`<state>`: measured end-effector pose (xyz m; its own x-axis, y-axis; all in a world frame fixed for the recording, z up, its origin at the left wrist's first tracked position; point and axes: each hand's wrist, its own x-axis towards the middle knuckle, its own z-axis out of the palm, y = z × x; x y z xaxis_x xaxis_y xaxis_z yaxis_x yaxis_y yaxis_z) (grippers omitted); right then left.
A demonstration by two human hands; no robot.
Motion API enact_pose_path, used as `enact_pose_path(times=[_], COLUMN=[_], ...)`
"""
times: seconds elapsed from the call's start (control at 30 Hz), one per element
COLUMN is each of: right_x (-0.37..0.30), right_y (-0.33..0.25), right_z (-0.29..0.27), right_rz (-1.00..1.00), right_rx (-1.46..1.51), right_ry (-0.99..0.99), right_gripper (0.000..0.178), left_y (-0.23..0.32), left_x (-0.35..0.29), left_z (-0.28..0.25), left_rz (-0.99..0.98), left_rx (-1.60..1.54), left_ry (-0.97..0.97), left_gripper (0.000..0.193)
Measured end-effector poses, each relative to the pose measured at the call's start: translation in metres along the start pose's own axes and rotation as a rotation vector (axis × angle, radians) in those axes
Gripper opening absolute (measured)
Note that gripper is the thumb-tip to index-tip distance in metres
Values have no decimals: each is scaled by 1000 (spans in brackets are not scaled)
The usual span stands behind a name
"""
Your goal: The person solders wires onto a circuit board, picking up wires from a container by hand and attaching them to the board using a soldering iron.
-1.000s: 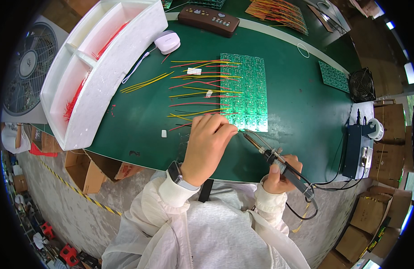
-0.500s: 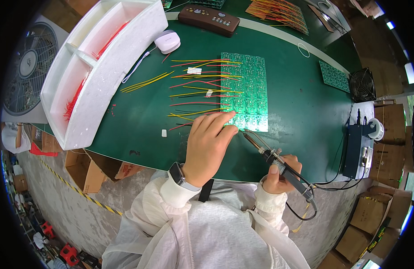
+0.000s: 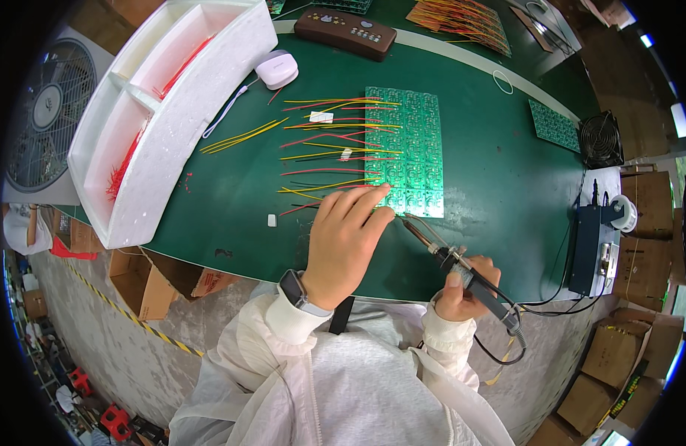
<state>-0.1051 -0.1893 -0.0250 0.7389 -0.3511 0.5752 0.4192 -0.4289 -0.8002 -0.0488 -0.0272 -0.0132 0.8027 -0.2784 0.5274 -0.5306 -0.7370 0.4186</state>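
Green bench (image 3: 499,149). Right hand (image 3: 466,293) grips soldering iron (image 3: 494,301), tip by circuit panel (image 3: 413,149). Left hand (image 3: 344,241) at its near edge, can't tell if pinching.

Brown case (image 3: 345,37); grey fan (image 3: 47,108); cardboard cartons (image 3: 609,354).

- One central circuit panel (image 3: 425,141)
- Two hands, left hand (image 3: 343,241) and right hand (image 3: 454,301), by panel's near edge
- One soldering iron (image 3: 489,294), same side of panel
- Two fans: large fan (image 3: 49,104) left of panel, black fan (image 3: 601,140) right
- One foam tray (image 3: 187,123), left of panel
- One brown case (image 3: 344,36), beyond panel
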Motion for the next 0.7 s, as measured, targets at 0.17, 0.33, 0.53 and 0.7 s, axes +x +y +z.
enact_pose_path(times=[0.17, 0.33, 0.53, 0.7], right_x=[-4, -4, -4, -3], right_y=[4, 2, 5, 2], right_z=[-2, -2, -1, -1], right_rz=[70, 82, 76, 76], right_rx=[78, 38, 46, 31], right_ry=[78, 53, 47, 35], right_gripper=[33, 34, 35, 35], left_y=[0, -1, 0, 1], left_x=[3, 2, 3, 3], left_z=[0, 0, 1, 1], left_rz=[-43, -37, -56, -58], left_rx=[-88, -97, -87, -83], left_ry=[32, 46, 42, 40], left_gripper=[15, 13, 14, 15])
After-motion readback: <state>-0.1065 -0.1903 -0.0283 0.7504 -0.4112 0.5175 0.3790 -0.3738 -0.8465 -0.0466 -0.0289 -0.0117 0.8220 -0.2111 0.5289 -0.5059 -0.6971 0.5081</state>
